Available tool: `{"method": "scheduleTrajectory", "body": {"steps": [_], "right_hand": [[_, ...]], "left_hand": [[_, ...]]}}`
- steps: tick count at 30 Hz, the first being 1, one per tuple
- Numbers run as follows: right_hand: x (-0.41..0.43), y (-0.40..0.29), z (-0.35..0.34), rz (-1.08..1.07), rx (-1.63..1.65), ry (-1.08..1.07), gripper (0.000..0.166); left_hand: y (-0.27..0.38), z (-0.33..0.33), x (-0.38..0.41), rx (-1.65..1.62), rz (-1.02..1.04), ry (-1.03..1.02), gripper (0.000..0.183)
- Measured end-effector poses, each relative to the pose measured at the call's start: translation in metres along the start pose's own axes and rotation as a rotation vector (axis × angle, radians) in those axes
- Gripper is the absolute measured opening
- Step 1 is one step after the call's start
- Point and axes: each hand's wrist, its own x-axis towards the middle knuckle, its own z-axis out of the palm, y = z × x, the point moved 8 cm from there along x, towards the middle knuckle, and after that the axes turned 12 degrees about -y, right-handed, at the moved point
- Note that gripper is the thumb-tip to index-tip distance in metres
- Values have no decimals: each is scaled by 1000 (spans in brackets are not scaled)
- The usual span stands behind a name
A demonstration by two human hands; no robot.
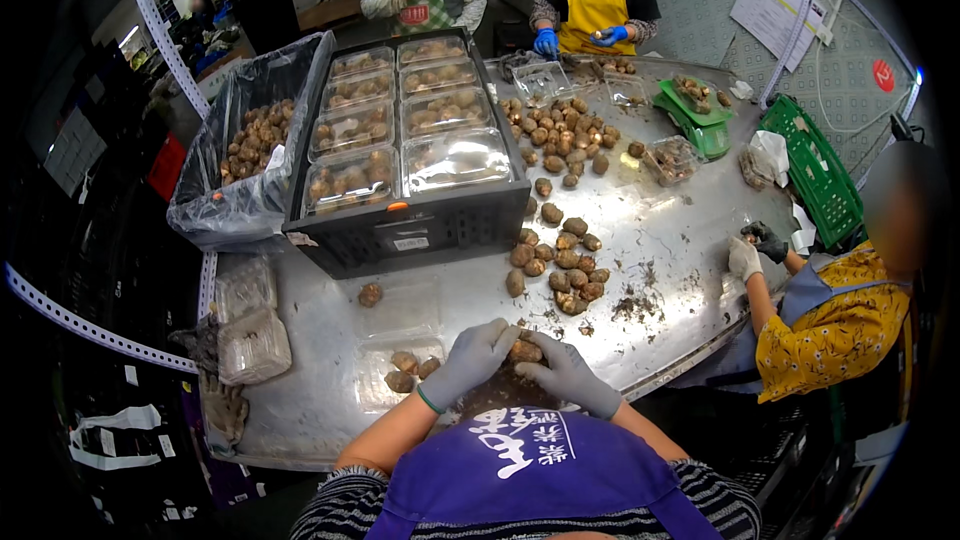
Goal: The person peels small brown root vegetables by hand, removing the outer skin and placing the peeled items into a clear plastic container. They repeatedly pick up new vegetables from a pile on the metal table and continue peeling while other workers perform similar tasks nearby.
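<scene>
My left hand and my right hand, both in grey work gloves, hold a brown taro corm between them, close to my apron. Bits of dirt lie on the metal beneath them. Left of my left hand, an open clear plastic clamshell box holds several taro corms, its lid folded back flat on the table. One loose corm sits beyond the lid's left side. Ahead of my right hand lies a loose group of corms.
A black crate of filled clamshells stands ahead, beside a plastic-lined bin of corms. Stacked empty clamshells and a dirty glove lie left. A green scale and green basket stand far right. Three co-workers surround the metal table.
</scene>
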Motion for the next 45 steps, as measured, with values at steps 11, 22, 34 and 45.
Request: {"method": "scheduleTrajectory", "body": {"steps": [11,22,34,45], "right_hand": [[-2,-8,-26,-106,59,129,59],[-7,1,1,-20,247,-78,63],[-12,-5,15,102,461,-184,56],[-10,3,22,92,446,-183,61]], "left_hand": [[-7,3,-4,-308,-97,-53,40],[-2,21,-8,-307,-5,-97,46],[-7,18,-18,-356,-105,-187,43],[-24,21,-25,-556,-159,-116,39]]}}
